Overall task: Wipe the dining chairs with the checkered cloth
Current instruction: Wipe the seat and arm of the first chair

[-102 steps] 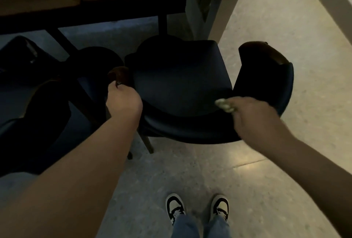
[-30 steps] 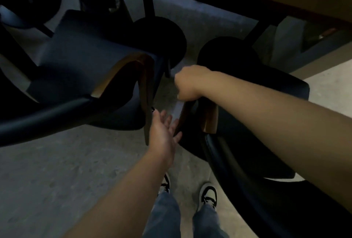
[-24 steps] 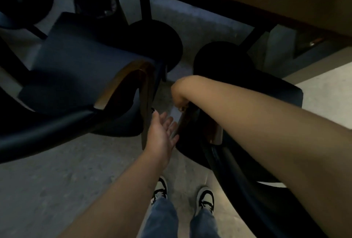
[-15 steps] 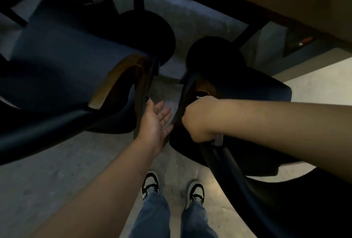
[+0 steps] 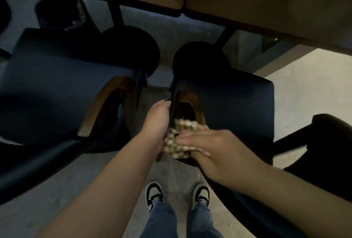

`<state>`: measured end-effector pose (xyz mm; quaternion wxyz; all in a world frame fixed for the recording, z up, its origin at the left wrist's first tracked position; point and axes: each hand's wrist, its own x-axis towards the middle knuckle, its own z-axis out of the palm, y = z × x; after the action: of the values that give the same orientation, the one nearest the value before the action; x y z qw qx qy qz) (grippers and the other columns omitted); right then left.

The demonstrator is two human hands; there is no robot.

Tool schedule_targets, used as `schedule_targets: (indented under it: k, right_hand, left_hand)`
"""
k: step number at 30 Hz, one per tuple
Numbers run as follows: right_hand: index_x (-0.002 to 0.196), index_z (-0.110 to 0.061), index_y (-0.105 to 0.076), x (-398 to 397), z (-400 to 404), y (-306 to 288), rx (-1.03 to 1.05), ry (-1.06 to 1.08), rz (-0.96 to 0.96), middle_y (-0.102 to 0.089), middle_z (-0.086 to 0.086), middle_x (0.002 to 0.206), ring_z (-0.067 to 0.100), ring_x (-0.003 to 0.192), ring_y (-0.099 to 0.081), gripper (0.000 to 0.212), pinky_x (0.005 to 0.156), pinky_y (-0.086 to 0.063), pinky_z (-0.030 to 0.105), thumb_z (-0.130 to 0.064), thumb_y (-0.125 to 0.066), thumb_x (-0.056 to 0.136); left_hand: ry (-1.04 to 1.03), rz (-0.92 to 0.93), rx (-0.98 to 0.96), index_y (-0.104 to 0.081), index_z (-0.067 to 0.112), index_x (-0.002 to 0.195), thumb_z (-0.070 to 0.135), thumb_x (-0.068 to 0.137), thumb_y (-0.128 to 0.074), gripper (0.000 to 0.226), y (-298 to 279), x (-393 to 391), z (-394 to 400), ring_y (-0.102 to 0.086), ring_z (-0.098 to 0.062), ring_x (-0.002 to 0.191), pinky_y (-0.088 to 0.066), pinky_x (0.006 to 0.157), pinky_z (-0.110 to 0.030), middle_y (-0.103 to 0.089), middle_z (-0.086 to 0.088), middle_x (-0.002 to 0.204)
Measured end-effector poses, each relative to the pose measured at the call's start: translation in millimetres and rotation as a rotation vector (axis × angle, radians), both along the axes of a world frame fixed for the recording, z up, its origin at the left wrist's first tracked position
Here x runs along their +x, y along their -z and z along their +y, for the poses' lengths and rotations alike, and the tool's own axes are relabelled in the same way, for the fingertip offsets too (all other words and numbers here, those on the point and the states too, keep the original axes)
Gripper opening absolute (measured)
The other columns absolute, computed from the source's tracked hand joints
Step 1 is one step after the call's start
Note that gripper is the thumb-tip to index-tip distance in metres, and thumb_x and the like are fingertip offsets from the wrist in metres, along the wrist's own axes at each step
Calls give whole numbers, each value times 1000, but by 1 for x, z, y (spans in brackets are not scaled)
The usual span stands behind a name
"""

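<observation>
Whereas half a second earlier only the right hand (image 5: 219,148) worked the chair (image 5: 238,100), the checkered cloth (image 5: 179,136) sat at its armrest's near end, right fingers flat on it, left hand (image 5: 157,121) gripping beside: wiping continued.

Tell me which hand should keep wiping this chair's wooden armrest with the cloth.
Right, probably. The right hand already lies over the checkered cloth on the armrest; the left hand only steadies alongside.

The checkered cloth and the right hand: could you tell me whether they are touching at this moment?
Touching. The head view shows the right hand laid over the checkered cloth, fingers pressing it against the wooden armrest of the chair, with no gap visible.
</observation>
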<state>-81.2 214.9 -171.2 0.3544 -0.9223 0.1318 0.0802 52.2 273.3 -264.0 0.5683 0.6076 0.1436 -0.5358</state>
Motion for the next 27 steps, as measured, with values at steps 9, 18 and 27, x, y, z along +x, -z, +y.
schedule_targets:
  k: [9, 18, 27]
  right_hand:
    - [125, -32, -54, -28, -6, 43, 374, 704, 325, -61, -8, 98, 15, 88, -60, 40, 72, -43, 26, -13, -38, 94]
    - [96, -5, -65, -17, -48, 126, 645, 781, 656, -60, 17, 84, 25, 63, -52, 27, 50, -37, 28, -14, -39, 95]
    - [116, -21, -66, -81, -15, 63, 426, 645, 193, -65, 3, 110, 19, 99, -61, 35, 83, -46, 22, -15, -50, 86]
  left_hand:
    - [404, -382, 380, 13, 23, 153, 36, 93, -52, 89, -19, -39, -57, -31, -36, 136, -29, 108, -43, -12, -10, 159]
    - [524, -494, 395, -5, 33, 154, 35, 99, -43, 67, -39, -76, -26, -53, -29, 114, -41, 99, -34, -51, -1, 131]
    - [394, -884, 564, -48, 21, 136, 35, 98, -45, 40, -39, -101, -24, -57, -24, 99, -34, 78, -24, -63, -4, 110]
